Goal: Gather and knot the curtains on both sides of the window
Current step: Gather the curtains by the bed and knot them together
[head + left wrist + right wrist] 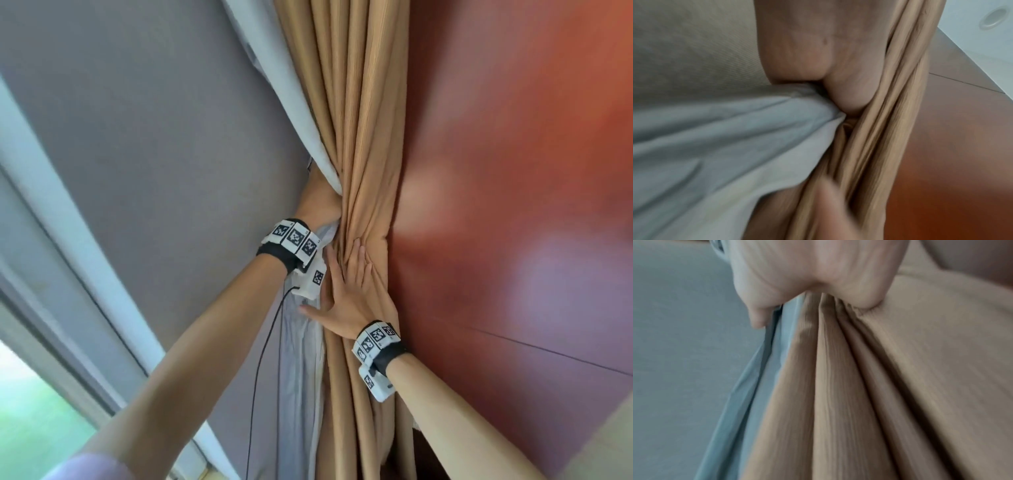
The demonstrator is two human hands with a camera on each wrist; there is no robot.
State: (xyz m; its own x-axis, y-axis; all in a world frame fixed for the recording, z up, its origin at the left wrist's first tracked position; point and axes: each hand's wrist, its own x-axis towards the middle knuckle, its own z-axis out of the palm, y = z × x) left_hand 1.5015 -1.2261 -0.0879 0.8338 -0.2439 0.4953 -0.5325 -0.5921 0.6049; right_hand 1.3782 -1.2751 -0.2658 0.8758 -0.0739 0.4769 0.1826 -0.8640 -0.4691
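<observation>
A tan pleated curtain [359, 102] with a pale white lining [301, 359] hangs between a grey surface and a red-brown panel. It is pinched into a waist at mid-height. My left hand [320, 202] reaches in from the left and grips the bundle at that waist, with its fingers hidden behind the cloth. In the left wrist view the palm of the left hand [807, 48] lies against the tan folds [879, 146] and the lining [715, 146]. Just below the waist, my right hand [352, 287] presses flat on the folds, fingers straight and spread. The right wrist view shows the right hand [818, 264] on the gathered pleats [838, 386].
A grey wall or blind [154, 137] fills the left. A red-brown wooden panel [513, 171] stands close on the right. The white window frame [68, 222] and glass [34, 411] run along the lower left. A black cable [263, 359] hangs from my left wrist.
</observation>
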